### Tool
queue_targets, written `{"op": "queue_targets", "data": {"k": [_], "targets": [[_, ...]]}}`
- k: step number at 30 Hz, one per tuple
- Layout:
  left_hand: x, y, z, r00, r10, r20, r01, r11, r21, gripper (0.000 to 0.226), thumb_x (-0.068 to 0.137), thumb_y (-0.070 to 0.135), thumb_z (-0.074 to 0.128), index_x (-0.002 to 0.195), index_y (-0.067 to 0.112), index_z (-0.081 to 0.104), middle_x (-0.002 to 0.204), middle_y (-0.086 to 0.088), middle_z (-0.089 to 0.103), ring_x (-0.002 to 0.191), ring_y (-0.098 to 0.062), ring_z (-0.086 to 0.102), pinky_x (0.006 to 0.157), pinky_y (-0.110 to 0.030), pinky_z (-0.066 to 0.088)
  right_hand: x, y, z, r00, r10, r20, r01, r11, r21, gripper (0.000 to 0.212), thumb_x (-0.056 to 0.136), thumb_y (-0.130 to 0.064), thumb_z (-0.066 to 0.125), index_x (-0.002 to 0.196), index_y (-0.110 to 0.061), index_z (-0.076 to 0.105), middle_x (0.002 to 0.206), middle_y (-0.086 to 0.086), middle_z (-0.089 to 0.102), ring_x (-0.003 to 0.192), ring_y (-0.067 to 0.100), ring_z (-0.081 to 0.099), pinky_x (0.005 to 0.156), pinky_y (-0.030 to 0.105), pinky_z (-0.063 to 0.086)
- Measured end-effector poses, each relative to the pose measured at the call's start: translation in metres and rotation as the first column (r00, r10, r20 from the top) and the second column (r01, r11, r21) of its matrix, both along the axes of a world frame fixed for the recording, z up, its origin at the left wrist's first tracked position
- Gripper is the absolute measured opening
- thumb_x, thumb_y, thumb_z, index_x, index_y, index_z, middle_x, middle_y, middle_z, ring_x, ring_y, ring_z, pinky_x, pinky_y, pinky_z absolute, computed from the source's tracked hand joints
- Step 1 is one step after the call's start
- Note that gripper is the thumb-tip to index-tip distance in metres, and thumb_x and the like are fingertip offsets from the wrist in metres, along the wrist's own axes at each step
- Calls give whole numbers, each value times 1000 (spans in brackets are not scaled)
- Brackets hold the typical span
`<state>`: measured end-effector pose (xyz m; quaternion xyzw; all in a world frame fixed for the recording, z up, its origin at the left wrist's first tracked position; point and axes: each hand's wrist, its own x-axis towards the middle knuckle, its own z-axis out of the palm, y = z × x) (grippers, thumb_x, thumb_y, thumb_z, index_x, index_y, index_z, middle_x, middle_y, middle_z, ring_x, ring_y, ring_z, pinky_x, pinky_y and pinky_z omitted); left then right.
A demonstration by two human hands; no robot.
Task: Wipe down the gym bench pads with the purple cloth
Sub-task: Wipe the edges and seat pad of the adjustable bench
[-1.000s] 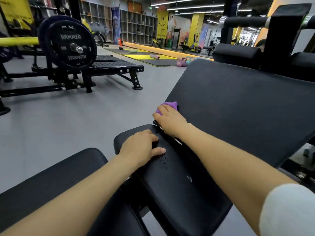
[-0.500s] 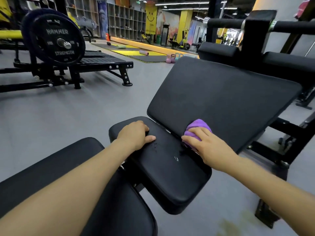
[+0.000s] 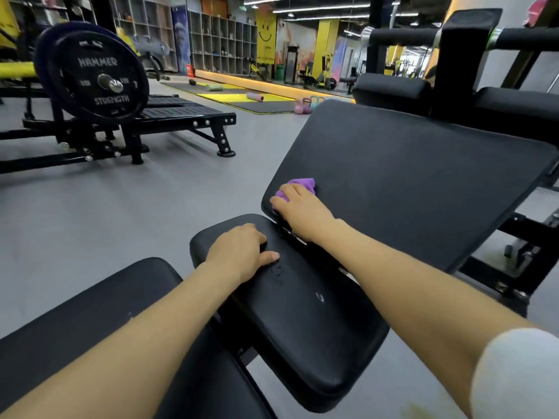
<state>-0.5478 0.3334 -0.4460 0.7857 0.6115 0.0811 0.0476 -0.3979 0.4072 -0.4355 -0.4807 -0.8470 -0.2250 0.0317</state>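
My right hand (image 3: 298,208) presses the bunched purple cloth (image 3: 299,184) against the lower left corner of the inclined black back pad (image 3: 408,182). Most of the cloth is hidden under my fingers; only its far end shows. My left hand (image 3: 242,251) rests palm down on the near left part of the black seat pad (image 3: 305,322), fingers curled over its edge, holding nothing. Small marks or droplets dot the seat pad just right of my left thumb. A third black pad (image 3: 75,322) lies lower left, under my left forearm.
A plate-loaded machine with a Hammer Strength weight plate (image 3: 93,77) and a low black platform (image 3: 181,114) stands on the grey floor at the left. Black roller pads and frame (image 3: 462,62) rise behind the back pad. Pink kettlebells (image 3: 304,105) and mats lie farther back.
My right hand slid the cloth from the lower middle of the back pad leftward to its lower left corner. The left hand stayed on the seat pad.
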Motion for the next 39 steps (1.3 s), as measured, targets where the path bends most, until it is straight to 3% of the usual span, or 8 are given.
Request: {"op": "queue_targets", "data": {"k": [6, 12, 19, 25, 32, 36, 39], "targets": [[2, 1, 4, 999, 3, -33, -4, 1000, -22, 48, 89, 52, 49, 121, 18, 59, 124, -3, 52, 115, -23, 50, 87, -34, 41, -7, 5, 0, 998, 3, -67, -11, 992, -124, 43, 93, -11, 46, 135, -16, 40, 146, 13, 27, 134, 31, 24, 107, 35, 26], [6, 1, 8, 999, 19, -46, -22, 997, -69, 47, 90, 47, 51, 120, 12, 60, 123, -6, 56, 115, -26, 51, 94, -38, 44, 32, -49, -2, 999, -6, -41, 1, 991, -130, 49, 94, -16, 46, 140, -23, 33, 147, 6, 24, 134, 26, 25, 95, 34, 39], [16, 0, 8, 991, 67, -112, -75, 995, -70, 42, 94, 42, 47, 119, 10, 59, 124, -8, 55, 114, -29, 52, 93, -39, 45, 66, -97, -2, 999, -38, -27, 35, 993, -112, 52, 92, -13, 45, 140, -27, 32, 145, 2, 25, 131, 23, 26, 90, 33, 41], [44, -18, 11, 996, 83, -45, -83, 996, 10, 23, 91, 30, 51, 110, 23, 62, 117, -2, 62, 109, -27, 56, 92, -40, 47, 101, -142, -11, 996, -66, -62, 63, 997, -53, 54, 92, -13, 45, 141, -30, 31, 145, -2, 26, 131, 21, 27, 84, 31, 42], [109, -48, 23, 1000, -16, 15, 14, 993, 116, 38, 91, 30, 51, 129, 27, 52, 129, 0, 57, 118, -24, 53, 92, -36, 45, 130, -183, -14, 997, -54, -59, 54, 999, 0, 56, 91, -7, 46, 141, -27, 33, 146, 0, 28, 133, 23, 26, 83, 31, 43], [138, -59, 28, 997, -78, 14, 74, 980, 184, 37, 92, 27, 50, 129, 25, 53, 130, 1, 56, 117, -24, 53, 89, -36, 45, 151, -199, -17, 996, -24, -91, 28, 999, 35, 58, 87, -3, 48, 140, -26, 37, 143, 1, 32, 134, 23, 27, 88, 33, 44], [157, -64, 30, 993, -115, 20, 108, 969, 220, 34, 93, 25, 49, 127, 25, 54, 130, 0, 53, 116, -25, 53, 88, -38, 46, 172, -208, -22, 994, 42, -103, -32, 995, 99, 58, 76, 0, 63, 127, -23, 53, 130, 3, 49, 123, 26, 44, 73, 35, 53]]}}
